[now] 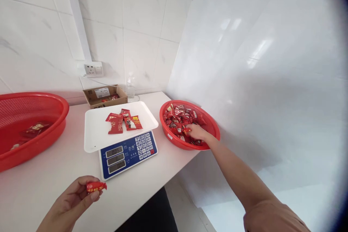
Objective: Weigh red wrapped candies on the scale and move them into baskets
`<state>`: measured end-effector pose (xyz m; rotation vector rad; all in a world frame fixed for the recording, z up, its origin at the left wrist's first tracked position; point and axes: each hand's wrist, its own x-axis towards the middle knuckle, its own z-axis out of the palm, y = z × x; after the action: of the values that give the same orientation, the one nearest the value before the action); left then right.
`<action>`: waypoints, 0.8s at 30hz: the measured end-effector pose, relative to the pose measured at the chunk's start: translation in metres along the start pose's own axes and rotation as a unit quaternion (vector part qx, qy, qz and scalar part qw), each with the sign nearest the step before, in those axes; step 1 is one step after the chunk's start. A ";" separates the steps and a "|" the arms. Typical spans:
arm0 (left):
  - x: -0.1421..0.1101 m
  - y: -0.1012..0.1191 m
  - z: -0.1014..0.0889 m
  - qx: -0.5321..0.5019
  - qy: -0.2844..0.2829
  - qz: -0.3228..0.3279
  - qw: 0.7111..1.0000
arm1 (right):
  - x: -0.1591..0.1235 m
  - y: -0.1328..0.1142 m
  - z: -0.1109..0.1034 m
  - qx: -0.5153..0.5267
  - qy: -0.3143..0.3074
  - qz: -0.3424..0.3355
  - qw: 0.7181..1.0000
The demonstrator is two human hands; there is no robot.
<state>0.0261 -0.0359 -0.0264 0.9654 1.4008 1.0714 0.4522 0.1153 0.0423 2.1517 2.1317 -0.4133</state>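
My left hand (74, 199) is closed on a small red wrapped candy (95, 187) with yellow lettering, above the table just in front of the digital scale (129, 154). My right hand (197, 132) reaches into the round red basket (214, 127) on the right, which is full of red wrapped candies (178, 113). Its fingertips close on a red and yellow candy (187, 130) there, partly hidden among the others. Several red packets (116, 125) lie on the scale's white tray (96, 136), and the scale's displays show digits.
At the left stands a larger red basket (61, 116) with a few red packets inside. Behind the scale are an open cardboard box (108, 98) and a clear plastic bottle (131, 88), close to the tiled wall with a socket (93, 69). The white table's (141, 185) front edge runs diagonally.
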 end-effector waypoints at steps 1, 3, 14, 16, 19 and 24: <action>0.000 0.003 0.002 -0.003 -0.004 0.002 1.000 | -0.006 -0.007 -0.005 0.026 0.027 -0.010 0.999; -0.004 0.015 0.010 -0.017 -0.007 0.012 1.000 | -0.021 -0.028 -0.010 0.138 0.076 -0.058 0.986; -0.019 0.052 0.044 -0.158 -0.050 0.022 0.986 | -0.091 -0.211 0.030 0.509 -0.142 -0.319 0.787; -0.022 0.048 0.032 -0.170 -0.032 0.022 0.985 | -0.090 -0.227 0.040 0.509 -0.173 -0.318 0.781; -0.030 0.042 0.015 -0.165 -0.012 0.022 0.986 | -0.086 -0.244 0.053 0.516 -0.202 -0.308 0.773; -0.041 0.029 -0.005 -0.138 0.022 0.024 0.990 | -0.085 -0.262 0.068 0.499 -0.183 -0.328 0.781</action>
<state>0.0253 -0.0677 0.0123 0.7806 1.2293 1.2923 0.1843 0.0227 0.0317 1.1812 2.6029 -2.2141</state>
